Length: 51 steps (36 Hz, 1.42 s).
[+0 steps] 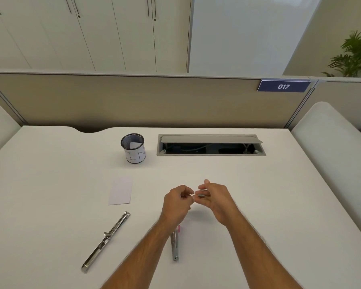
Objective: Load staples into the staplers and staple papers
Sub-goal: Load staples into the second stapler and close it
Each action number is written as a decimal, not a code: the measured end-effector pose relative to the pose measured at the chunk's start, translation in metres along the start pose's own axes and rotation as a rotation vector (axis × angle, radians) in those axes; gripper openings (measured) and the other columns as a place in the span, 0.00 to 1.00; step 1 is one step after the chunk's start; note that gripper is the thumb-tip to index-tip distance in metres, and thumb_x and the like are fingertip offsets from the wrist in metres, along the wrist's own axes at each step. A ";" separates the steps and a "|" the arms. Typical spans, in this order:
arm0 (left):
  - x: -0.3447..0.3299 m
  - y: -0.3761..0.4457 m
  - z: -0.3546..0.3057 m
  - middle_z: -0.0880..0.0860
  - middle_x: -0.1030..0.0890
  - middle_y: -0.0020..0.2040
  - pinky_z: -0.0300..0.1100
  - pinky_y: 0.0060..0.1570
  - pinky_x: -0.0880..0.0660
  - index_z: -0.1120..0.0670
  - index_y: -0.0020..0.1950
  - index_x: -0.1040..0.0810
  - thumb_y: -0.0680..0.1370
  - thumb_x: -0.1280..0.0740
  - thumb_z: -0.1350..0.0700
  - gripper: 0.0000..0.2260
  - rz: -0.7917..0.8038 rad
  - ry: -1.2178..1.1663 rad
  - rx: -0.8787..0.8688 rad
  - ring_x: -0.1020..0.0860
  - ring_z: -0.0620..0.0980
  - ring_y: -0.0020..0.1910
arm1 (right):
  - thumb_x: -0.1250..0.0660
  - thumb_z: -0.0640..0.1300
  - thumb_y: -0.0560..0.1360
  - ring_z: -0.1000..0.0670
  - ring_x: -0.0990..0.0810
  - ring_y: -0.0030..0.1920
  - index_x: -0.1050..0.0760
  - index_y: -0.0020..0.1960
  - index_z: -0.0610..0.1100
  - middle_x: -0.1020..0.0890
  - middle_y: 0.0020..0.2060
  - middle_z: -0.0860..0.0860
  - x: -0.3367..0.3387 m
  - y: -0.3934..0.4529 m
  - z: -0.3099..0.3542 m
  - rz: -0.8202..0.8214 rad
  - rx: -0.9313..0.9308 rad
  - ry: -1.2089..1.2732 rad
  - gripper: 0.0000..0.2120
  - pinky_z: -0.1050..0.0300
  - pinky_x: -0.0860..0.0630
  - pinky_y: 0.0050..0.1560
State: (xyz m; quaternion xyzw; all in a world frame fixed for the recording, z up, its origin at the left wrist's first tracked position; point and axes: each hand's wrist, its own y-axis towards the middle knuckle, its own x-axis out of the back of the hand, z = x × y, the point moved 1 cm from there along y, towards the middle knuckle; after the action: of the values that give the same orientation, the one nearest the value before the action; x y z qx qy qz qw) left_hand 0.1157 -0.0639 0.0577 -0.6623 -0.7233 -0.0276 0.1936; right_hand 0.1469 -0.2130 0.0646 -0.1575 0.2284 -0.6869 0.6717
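You are sitting at a white desk in a partitioned office cubicle, with a mesh pen cup and an open cable hatch toward the back. Your left hand and right hand are meeting above the desk, both curled and pinching a small grey strip of staples between their fingertips. One opened chrome stapler is lying well to the left; a second stapler is lying partly under your left forearm, with something pink beside it. A small sheet of paper is resting near the left stapler's far end. The strip is probably light, stiff and brittle, so it is likely to snap if bent; you are best holding it by its long sides, gently.
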 end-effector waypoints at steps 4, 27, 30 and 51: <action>0.012 -0.005 0.005 0.50 0.16 0.43 0.38 0.46 0.22 0.52 0.53 0.15 0.77 0.30 0.60 0.07 0.005 0.084 -0.092 0.20 0.46 0.42 | 0.42 0.43 0.86 0.38 0.13 0.50 0.22 0.55 0.29 0.16 0.51 0.33 -0.017 -0.013 -0.005 0.080 0.002 0.047 0.18 0.48 0.16 0.55; 0.128 -0.043 0.056 0.49 0.17 0.35 0.40 0.37 0.23 0.57 0.44 0.16 0.80 0.32 0.55 0.09 -0.021 -0.119 0.138 0.21 0.45 0.34 | 0.33 0.34 0.75 0.51 0.16 0.47 0.16 0.56 0.50 0.14 0.46 0.52 -0.127 -0.061 -0.032 0.274 0.444 -0.751 0.16 0.52 0.18 0.53; 0.146 -0.047 0.061 0.49 0.18 0.35 0.39 0.36 0.24 0.58 0.42 0.17 0.80 0.32 0.57 0.09 0.059 -0.137 0.184 0.22 0.46 0.34 | 0.31 0.38 0.75 0.55 0.17 0.46 0.15 0.52 0.52 0.15 0.44 0.55 -0.140 -0.063 -0.034 0.308 0.511 -0.939 0.11 0.53 0.20 0.52; 0.215 -0.061 0.071 0.57 0.19 0.37 0.41 0.36 0.25 0.61 0.52 0.22 0.75 0.31 0.66 0.06 0.150 -0.293 0.263 0.23 0.49 0.33 | 0.30 0.41 0.76 0.51 0.16 0.40 0.19 0.48 0.44 0.15 0.41 0.50 -0.189 -0.060 -0.041 0.495 0.449 -0.974 0.02 0.55 0.17 0.42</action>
State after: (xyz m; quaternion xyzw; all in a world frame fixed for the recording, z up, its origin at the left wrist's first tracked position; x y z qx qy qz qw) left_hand 0.0291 0.1536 0.0731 -0.6804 -0.6896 0.1781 0.1726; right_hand 0.0838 -0.0211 0.0783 -0.2507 -0.2272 -0.3899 0.8565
